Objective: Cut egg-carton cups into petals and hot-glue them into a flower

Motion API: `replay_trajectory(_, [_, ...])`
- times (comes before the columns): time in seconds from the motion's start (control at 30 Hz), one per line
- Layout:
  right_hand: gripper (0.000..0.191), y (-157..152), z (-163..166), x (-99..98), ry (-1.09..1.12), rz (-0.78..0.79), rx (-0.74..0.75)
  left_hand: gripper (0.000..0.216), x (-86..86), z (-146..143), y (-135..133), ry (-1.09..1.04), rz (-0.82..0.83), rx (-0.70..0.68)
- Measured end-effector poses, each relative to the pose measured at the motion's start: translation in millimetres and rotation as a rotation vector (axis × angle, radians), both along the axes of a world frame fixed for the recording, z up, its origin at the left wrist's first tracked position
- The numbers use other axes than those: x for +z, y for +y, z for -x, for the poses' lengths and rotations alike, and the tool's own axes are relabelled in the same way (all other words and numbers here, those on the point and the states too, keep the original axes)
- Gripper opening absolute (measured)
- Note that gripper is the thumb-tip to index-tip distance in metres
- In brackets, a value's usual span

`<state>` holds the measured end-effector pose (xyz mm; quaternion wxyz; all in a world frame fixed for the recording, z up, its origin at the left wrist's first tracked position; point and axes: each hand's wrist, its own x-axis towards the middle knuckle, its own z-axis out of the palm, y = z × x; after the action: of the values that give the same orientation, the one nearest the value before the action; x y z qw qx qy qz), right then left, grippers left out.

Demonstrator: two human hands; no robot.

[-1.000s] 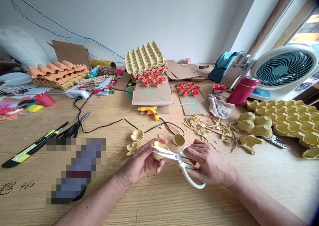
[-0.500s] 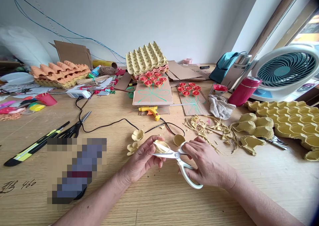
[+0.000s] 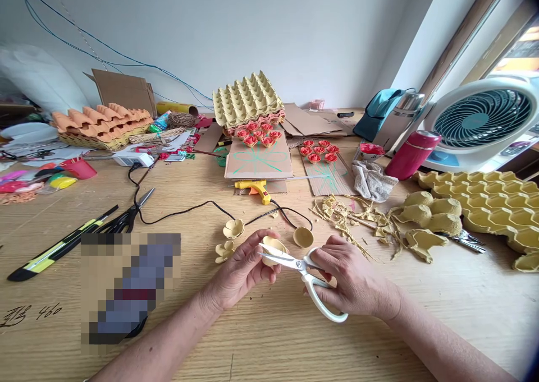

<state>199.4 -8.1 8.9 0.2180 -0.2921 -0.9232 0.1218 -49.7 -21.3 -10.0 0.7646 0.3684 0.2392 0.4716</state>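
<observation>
My left hand (image 3: 238, 272) pinches a small yellow egg-carton cup (image 3: 273, 245) just above the wooden table (image 3: 269, 337). My right hand (image 3: 351, 281) grips white-handled scissors (image 3: 309, 275), whose blades reach left into the cup. Close behind lie two cut paper flowers (image 3: 233, 228) (image 3: 223, 251) and a plain round cup (image 3: 303, 236).
A yellow glue gun (image 3: 254, 188) with its black cord lies beyond the hands. Carton scraps (image 3: 349, 213), cut cups (image 3: 433, 213) and an egg tray (image 3: 492, 197) lie right. Black scissors (image 3: 124, 216) and a utility knife (image 3: 59, 250) lie left. Cardboard with red flowers (image 3: 257, 157), a fan (image 3: 480, 118) and a red flask (image 3: 410, 153) stand behind.
The scissor blades have worked at the cup, which my left hand has turned slightly. Both hands have stayed in nearly the same place.
</observation>
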Motion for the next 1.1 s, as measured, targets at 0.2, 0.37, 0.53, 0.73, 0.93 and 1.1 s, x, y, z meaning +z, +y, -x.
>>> replay_trajectory(0.2, [0.021,2.5,-3.3,0.1,0.006,-0.019,0.001,0.043,2.0,5.1,1.7,-0.012,0.024,-0.042])
replay_trajectory(0.37, [0.016,5.4,-4.4,0.9,-0.012,-0.026,-0.036,0.037,2.3,6.2,2.1,0.046,0.007,0.002])
replay_trajectory(0.53, [0.016,3.5,-1.5,5.1,-0.074,-0.049,-0.079,0.039,1.3,2.0,0.9,0.113,-0.059,0.034])
replay_trajectory(0.73, [0.017,1.2,0.6,10.2,-0.151,-0.040,-0.114,0.038,2.0,-2.0,-1.2,0.166,-0.101,0.097])
replay_trajectory(0.93, [0.019,2.2,-1.3,8.1,-0.108,-0.029,-0.082,0.037,2.3,-2.7,-1.4,0.189,-0.140,0.110])
replay_trajectory(1.1, [0.020,1.9,-3.2,4.7,-0.042,-0.033,-0.039,0.036,4.9,-3.2,-2.0,0.189,-0.140,0.111])
